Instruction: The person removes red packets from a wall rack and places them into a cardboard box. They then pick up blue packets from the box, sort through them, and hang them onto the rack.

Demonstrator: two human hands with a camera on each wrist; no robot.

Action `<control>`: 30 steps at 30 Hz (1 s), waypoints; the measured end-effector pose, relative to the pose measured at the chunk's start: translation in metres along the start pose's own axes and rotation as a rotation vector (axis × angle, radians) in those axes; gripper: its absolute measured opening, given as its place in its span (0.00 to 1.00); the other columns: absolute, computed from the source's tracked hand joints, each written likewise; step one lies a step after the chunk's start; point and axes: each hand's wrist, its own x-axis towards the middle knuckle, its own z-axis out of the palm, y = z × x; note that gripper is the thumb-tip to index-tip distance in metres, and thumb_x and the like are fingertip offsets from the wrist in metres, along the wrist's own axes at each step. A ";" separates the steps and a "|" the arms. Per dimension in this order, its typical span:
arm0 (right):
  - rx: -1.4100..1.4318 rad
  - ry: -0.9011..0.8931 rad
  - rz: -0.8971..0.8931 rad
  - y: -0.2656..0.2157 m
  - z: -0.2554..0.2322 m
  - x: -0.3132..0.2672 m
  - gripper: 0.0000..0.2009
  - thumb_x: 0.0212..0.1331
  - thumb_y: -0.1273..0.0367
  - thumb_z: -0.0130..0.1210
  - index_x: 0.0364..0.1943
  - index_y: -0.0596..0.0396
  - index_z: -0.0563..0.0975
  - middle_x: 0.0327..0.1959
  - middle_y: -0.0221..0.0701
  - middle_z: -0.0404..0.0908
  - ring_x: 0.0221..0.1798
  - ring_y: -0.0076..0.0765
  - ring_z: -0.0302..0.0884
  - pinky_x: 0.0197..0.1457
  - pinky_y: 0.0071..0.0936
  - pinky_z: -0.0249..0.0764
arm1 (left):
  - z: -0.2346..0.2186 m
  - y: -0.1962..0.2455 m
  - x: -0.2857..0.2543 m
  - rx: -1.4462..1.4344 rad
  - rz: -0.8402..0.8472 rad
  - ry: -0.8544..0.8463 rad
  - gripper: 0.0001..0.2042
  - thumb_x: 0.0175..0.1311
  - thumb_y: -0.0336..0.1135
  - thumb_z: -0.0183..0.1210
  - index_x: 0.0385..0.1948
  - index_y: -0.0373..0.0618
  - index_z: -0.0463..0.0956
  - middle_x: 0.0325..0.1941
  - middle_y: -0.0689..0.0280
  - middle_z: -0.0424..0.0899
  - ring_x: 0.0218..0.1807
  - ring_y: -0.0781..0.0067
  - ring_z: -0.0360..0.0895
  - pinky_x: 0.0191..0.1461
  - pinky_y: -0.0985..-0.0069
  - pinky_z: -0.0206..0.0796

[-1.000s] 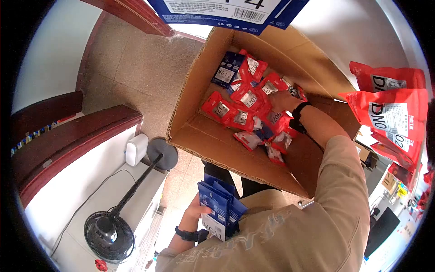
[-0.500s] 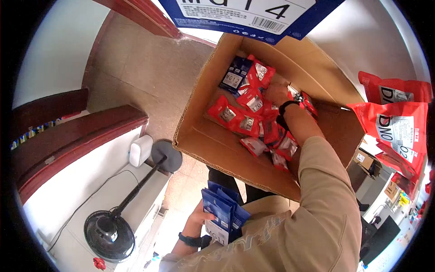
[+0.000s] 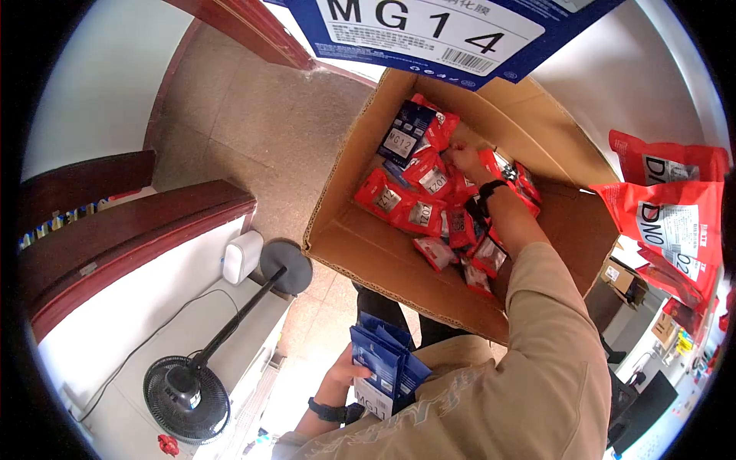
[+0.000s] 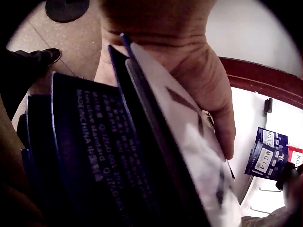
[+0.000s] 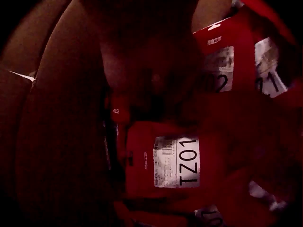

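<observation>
My left hand point(image 3: 341, 374) grips several flat blue packets point(image 3: 374, 359) against the front of the body, the front one labelled MG11. In the left wrist view, the thumb of that hand point(image 4: 220, 113) presses along the white face of the packets point(image 4: 90, 146). My right hand point(image 3: 469, 162) reaches down into a cardboard box point(image 3: 368, 253), over red packets point(image 3: 418, 215) labelled TZ. A blue MG12 packet point(image 3: 406, 126) lies in the box's far left corner. The right wrist view is dark: the right hand point(image 5: 142, 61) is above a TZ01 packet point(image 5: 142, 161), its fingertips hidden; I cannot tell whether it holds anything.
A large blue MG14 packet point(image 3: 429, 34) hangs close to the head camera, above the box. Red DNO2 packets point(image 3: 632, 211) hang at the right. A black fan point(image 3: 184, 402) stands lower left, beside a white box-shaped device point(image 3: 241, 257). A dark monitor point(image 3: 648, 414) is lower right.
My right hand has shifted toward the far side of the box. The blue packets stay in my left hand. The head view has moved, showing more of the MG14 packet.
</observation>
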 end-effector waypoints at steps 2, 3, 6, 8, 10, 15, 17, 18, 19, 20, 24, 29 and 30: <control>-0.209 0.072 -0.088 -0.037 -0.003 -0.028 0.18 0.51 0.57 0.62 0.34 0.60 0.81 0.35 0.48 0.84 0.40 0.54 0.82 0.45 0.41 0.79 | -0.001 -0.001 0.002 0.003 0.008 0.007 0.45 0.39 0.28 0.74 0.65 0.32 0.59 0.57 0.53 0.79 0.55 0.59 0.80 0.60 0.65 0.73; -0.417 0.147 -0.174 -0.054 -0.001 -0.039 0.18 0.52 0.57 0.62 0.32 0.62 0.80 0.35 0.50 0.84 0.42 0.55 0.83 0.46 0.42 0.78 | -0.001 -0.002 0.003 0.002 0.013 0.008 0.45 0.39 0.28 0.74 0.65 0.32 0.59 0.57 0.53 0.79 0.55 0.59 0.80 0.60 0.65 0.73; -0.647 0.245 -0.041 -0.046 0.019 -0.016 0.21 0.52 0.56 0.62 0.35 0.65 0.81 0.39 0.54 0.83 0.48 0.56 0.82 0.51 0.45 0.77 | -0.004 -0.006 0.009 -0.005 -0.010 0.017 0.44 0.39 0.28 0.74 0.64 0.32 0.60 0.57 0.53 0.79 0.55 0.60 0.80 0.60 0.65 0.73; -0.619 0.282 -0.018 -0.052 0.026 -0.017 0.23 0.52 0.54 0.61 0.38 0.64 0.81 0.42 0.55 0.83 0.51 0.55 0.81 0.52 0.45 0.76 | -0.005 -0.008 0.009 0.020 -0.018 0.003 0.44 0.40 0.29 0.74 0.64 0.32 0.61 0.56 0.53 0.80 0.55 0.60 0.80 0.60 0.66 0.73; -0.594 0.322 0.008 -0.064 0.031 -0.021 0.25 0.52 0.52 0.61 0.42 0.63 0.82 0.46 0.56 0.82 0.54 0.55 0.80 0.54 0.44 0.76 | 0.004 -0.005 0.009 0.016 -0.002 -0.006 0.43 0.40 0.29 0.74 0.64 0.32 0.62 0.56 0.54 0.80 0.55 0.61 0.80 0.60 0.66 0.72; -0.555 0.065 -0.054 -0.111 0.033 -0.052 0.25 0.56 0.56 0.60 0.52 0.61 0.79 0.51 0.56 0.80 0.55 0.58 0.78 0.59 0.41 0.73 | 0.004 -0.006 0.006 0.034 0.012 0.003 0.44 0.39 0.30 0.75 0.64 0.32 0.62 0.56 0.54 0.80 0.56 0.62 0.80 0.61 0.66 0.71; -0.096 -0.003 -0.105 -0.087 0.043 -0.045 0.22 0.57 0.60 0.59 0.52 0.61 0.78 0.49 0.53 0.81 0.53 0.56 0.79 0.58 0.40 0.73 | 0.004 -0.006 0.005 0.033 0.023 0.010 0.44 0.40 0.30 0.75 0.64 0.32 0.62 0.56 0.54 0.80 0.56 0.61 0.80 0.61 0.66 0.71; 0.363 -0.070 -0.146 -0.072 0.045 -0.041 0.20 0.59 0.64 0.58 0.52 0.60 0.78 0.46 0.50 0.82 0.51 0.54 0.79 0.58 0.40 0.72 | 0.005 -0.006 0.004 0.029 0.030 0.019 0.44 0.40 0.29 0.75 0.64 0.32 0.62 0.56 0.54 0.80 0.55 0.61 0.80 0.61 0.66 0.72; 0.364 -0.072 -0.145 -0.063 0.042 -0.039 0.20 0.59 0.64 0.58 0.52 0.60 0.78 0.46 0.50 0.82 0.51 0.54 0.79 0.58 0.40 0.72 | 0.005 -0.007 0.003 0.029 0.030 0.021 0.44 0.40 0.29 0.75 0.64 0.32 0.62 0.56 0.54 0.80 0.55 0.61 0.80 0.61 0.66 0.72; 0.185 -0.003 -0.240 -0.055 0.035 -0.036 0.19 0.59 0.65 0.58 0.52 0.61 0.77 0.44 0.48 0.82 0.49 0.53 0.79 0.56 0.40 0.73 | 0.005 -0.007 0.003 0.007 0.031 0.017 0.44 0.40 0.29 0.74 0.64 0.32 0.61 0.56 0.54 0.80 0.55 0.61 0.80 0.61 0.66 0.72; -0.546 0.275 -0.595 -0.028 -0.014 -0.026 0.16 0.60 0.68 0.57 0.49 0.64 0.76 0.35 0.39 0.83 0.41 0.49 0.80 0.48 0.41 0.75 | 0.002 -0.008 -0.001 -0.035 0.015 -0.001 0.44 0.40 0.27 0.73 0.65 0.32 0.59 0.56 0.54 0.80 0.55 0.60 0.80 0.61 0.65 0.72; -0.277 0.465 -0.011 -0.084 -0.062 -0.072 0.16 0.62 0.64 0.53 0.49 0.60 0.78 0.48 0.51 0.80 0.50 0.60 0.78 0.56 0.46 0.72 | 0.003 -0.003 -0.001 -0.033 0.028 -0.013 0.44 0.40 0.27 0.72 0.65 0.33 0.59 0.56 0.53 0.79 0.55 0.59 0.80 0.60 0.64 0.73; -0.380 0.508 -0.014 -0.128 -0.068 -0.102 0.17 0.62 0.64 0.53 0.50 0.60 0.77 0.48 0.52 0.80 0.50 0.61 0.77 0.56 0.46 0.72 | 0.006 -0.001 -0.001 -0.035 0.044 0.000 0.44 0.40 0.26 0.72 0.65 0.33 0.59 0.56 0.53 0.79 0.55 0.59 0.80 0.60 0.64 0.73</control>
